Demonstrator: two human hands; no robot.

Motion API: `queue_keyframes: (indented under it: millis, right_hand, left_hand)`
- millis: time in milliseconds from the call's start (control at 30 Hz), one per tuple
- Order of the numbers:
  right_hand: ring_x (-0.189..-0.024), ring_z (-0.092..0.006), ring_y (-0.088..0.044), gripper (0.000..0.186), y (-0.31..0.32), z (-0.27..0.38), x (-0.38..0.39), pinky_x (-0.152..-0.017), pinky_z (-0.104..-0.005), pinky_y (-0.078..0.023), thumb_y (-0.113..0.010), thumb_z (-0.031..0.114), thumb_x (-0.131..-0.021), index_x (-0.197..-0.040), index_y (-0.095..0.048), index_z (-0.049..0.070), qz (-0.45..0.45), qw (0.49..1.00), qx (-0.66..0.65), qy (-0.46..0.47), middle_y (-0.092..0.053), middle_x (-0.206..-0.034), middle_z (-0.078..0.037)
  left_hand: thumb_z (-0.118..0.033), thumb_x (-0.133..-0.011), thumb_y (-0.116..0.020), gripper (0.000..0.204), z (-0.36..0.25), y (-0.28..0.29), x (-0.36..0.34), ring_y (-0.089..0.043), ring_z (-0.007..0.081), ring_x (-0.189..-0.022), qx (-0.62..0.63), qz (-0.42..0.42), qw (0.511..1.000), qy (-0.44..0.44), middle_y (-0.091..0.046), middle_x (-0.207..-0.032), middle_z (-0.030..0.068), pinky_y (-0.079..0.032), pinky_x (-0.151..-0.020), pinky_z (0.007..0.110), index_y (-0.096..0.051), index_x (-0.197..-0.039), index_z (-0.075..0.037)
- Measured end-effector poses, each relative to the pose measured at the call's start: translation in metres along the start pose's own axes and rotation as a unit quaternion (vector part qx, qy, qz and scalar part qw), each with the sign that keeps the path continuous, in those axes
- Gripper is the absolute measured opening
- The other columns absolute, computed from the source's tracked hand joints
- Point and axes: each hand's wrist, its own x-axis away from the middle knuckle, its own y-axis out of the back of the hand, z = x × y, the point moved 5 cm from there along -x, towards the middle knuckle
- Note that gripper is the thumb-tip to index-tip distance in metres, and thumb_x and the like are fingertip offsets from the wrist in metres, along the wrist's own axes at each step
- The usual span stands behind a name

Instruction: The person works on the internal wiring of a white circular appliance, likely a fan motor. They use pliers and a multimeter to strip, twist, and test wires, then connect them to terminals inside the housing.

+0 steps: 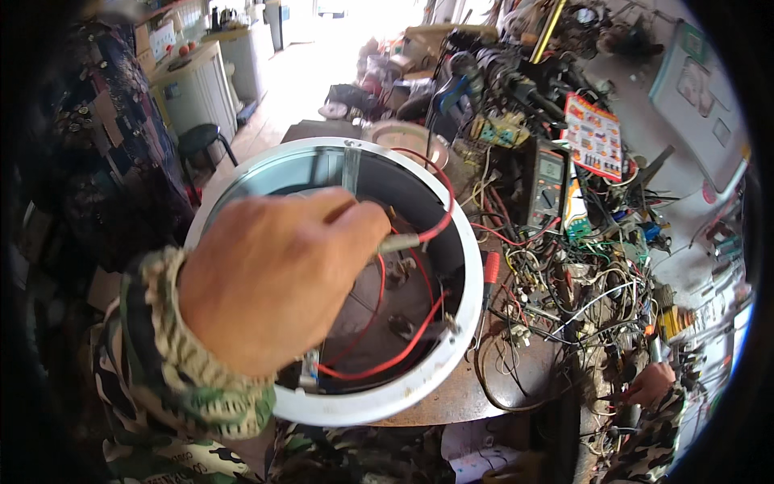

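Extends the left forearm from the lower left, clothed in a green, brown and black camouflage sleeve (214, 403) with a ribbed tan cuff. Holds the left hand (278, 274) over a round housing with a white rim (355, 410) and grey inner walls, palm down, back of the hand toward the camera, knuckles bent, fingers folded and directed to the right. Pinches a pale grey tubular end (401, 242) on a red insulated lead (445, 216) at the fingertips, with hardly any gap there, above the right half of the housing's opening. From this grip, a bend of the lead up toward the upper right rim.

Inside the housing, a thicker red wire (387, 373), curved along the lower wall. Underneath, a brown wooden tabletop (451, 395). Near the right rim, a red-handled probe (491, 266); farther right, a dark digital multimeter (550, 189) beside a dense tangle of multicoloured wires (597, 298).

Has the right hand (651, 384) well apart from the housing, at the lower right, by the tangle. Reaches there in a similar camouflage sleeve, fingers partly curled; cannot tell how tightly, or around what.
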Motion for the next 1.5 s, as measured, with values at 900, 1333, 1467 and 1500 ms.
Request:
queue_keyframes:
  millis: [900,1333,1467,1500]
  right_hand:
    - [-0.075,-0.0337,-0.068,0.016,0.182,0.250,0.101,-0.069,-0.0388,-0.053,-0.074,0.013,-0.089,-0.102,-0.075,0.003,0.031,0.895,-0.413,0.165,-0.070,-0.081,-0.015]
    - [-0.079,-0.0394,-0.065,0.015,0.214,0.363,0.094,-0.069,-0.0513,-0.051,-0.069,0.018,-0.089,-0.082,-0.067,0.006,-0.010,0.949,-0.204,0.240,-0.067,-0.078,-0.016]
    - [-0.079,-0.0375,-0.065,0.013,0.211,0.375,0.097,-0.070,-0.0488,-0.052,-0.069,0.018,-0.089,-0.085,-0.066,0.006,0.030,0.961,-0.169,0.218,-0.067,-0.080,-0.016]
    - [-0.080,-0.0370,-0.066,0.012,0.211,0.378,0.098,-0.070,-0.0484,-0.053,-0.069,0.018,-0.089,-0.086,-0.067,0.006,0.033,0.963,-0.155,0.219,-0.067,-0.081,-0.016]
  left_hand:
    - [0.000,-0.087,-0.071,0.025,0.047,-0.027,-0.014,-0.072,0.0364,-0.087,0.377,-0.047,0.909,0.169,-0.071,-0.102,0.0189,-0.058,-0.072,0.040,-0.066,-0.112,-0.001]
    - [0.003,-0.087,-0.066,0.021,0.071,-0.008,0.003,-0.073,0.0342,-0.091,0.459,-0.069,0.864,0.198,-0.070,-0.107,0.0223,-0.059,-0.078,0.036,-0.067,-0.108,0.006]
    - [0.006,-0.085,-0.066,0.018,0.073,-0.006,0.006,-0.073,0.0314,-0.086,0.475,-0.058,0.848,0.228,-0.071,-0.104,0.0220,-0.057,-0.075,0.034,-0.066,-0.102,0.006]
    - [0.007,-0.084,-0.066,0.017,0.074,-0.006,0.005,-0.072,0.0306,-0.084,0.478,-0.056,0.845,0.231,-0.071,-0.103,0.0219,-0.057,-0.074,0.034,-0.066,-0.101,0.006]
